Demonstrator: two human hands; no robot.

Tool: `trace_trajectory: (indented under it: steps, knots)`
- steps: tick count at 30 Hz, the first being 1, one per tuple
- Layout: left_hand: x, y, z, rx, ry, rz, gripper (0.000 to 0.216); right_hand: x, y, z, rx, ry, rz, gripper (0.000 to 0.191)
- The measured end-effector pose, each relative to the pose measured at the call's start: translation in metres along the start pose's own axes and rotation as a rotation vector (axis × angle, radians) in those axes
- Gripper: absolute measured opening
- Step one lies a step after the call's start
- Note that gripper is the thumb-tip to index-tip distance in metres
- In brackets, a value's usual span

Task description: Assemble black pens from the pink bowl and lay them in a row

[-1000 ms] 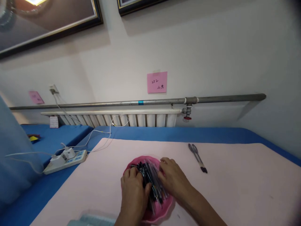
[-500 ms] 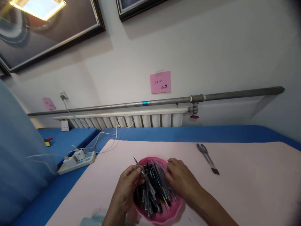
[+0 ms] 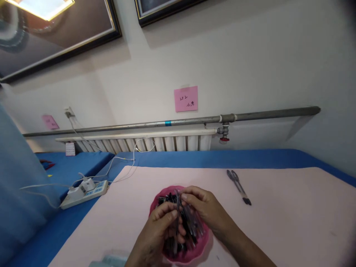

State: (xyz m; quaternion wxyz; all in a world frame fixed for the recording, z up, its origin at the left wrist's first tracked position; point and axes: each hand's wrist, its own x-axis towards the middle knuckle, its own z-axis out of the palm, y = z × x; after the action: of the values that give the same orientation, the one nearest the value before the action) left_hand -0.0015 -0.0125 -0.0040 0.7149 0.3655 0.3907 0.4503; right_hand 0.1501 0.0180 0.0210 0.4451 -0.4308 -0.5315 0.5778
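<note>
A slim pen (image 3: 177, 226) stands nearly upright between the thumb and fingers of my left hand (image 3: 162, 226), over the left part of a pink bowl (image 3: 201, 246). My right hand (image 3: 204, 207) has its thumb and forefinger pinched together at the pen's upper end, where a clear, thin piece shows. Whether those fingertips grip a cap or the pen itself is too small to tell. Beneath both hands, the scalloped bowl holds many black and clear pens (image 3: 191, 226), partly hidden by my fingers.
Black-handled tongs (image 3: 239, 187) lie on the pink sheet (image 3: 286, 215) to the right. On the left, a power strip (image 3: 85, 194) with plugged chargers and white cables rests on the blue surface. A light-blue item (image 3: 108, 261) sits at the bottom edge. A radiator (image 3: 167, 142) runs behind.
My left hand has moved right across the bowl and turned the pen from slanted to nearly upright. My right hand has come left from the bowl's right side to the pen's top.
</note>
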Motion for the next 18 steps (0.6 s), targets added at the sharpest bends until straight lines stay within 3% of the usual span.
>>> trace_trajectory:
  steps: [7, 10, 14, 18]
  knots:
    - [0.0, -0.004, -0.002, 0.074, -0.014, -0.032, 0.022, 0.002, 0.006, 0.002, 0.118, 0.059, 0.009, 0.017]
    - [0.001, -0.004, -0.004, 0.096, -0.025, -0.056, 0.02, 0.006, 0.004, -0.007, 0.141, 0.23, -0.073, 0.016]
    - [0.003, -0.002, -0.007, 0.052, 0.002, -0.048, 0.022, 0.015, 0.001, -0.029, 0.398, 0.529, -0.177, 0.019]
    - [0.005, 0.0, -0.012, -0.028, 0.032, -0.011, 0.022, 0.021, -0.003, -0.049, 0.554, 0.648, -0.223, 0.028]
